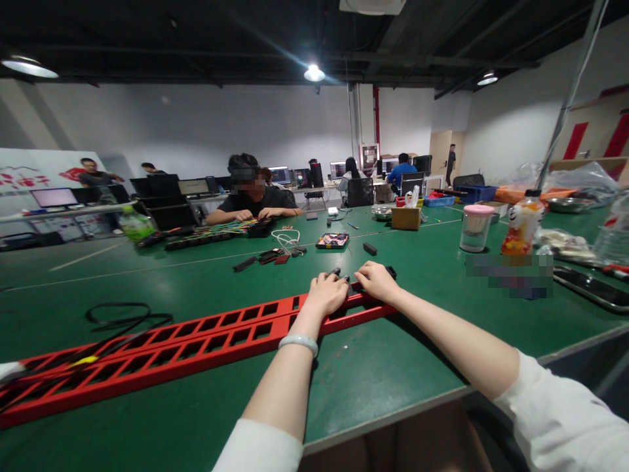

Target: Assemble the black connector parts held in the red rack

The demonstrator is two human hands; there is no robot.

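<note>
A long red slotted frame (206, 344) lies across the green table, its right end under both my hands. My left hand (327, 293), with a pale bangle at the wrist, rests over that end with fingers curled down beside a small dark part (336, 271). Just to its right, my right hand (376, 280) is closed in a pinch, thumb and forefinger toward the left hand. What the fingers of each hand hold is hidden. Black cables (125, 321) run along the frame's left portion, with a yellow tag (84, 360) among them.
Beyond the frame lie a tray of small parts (333, 240), a black block (370, 249) and a white cable (285, 239). A pink-lidded cup (475, 228) and a drink bottle (523, 223) stand at right. Across the table a person (253, 196) handles colored wires (226, 228).
</note>
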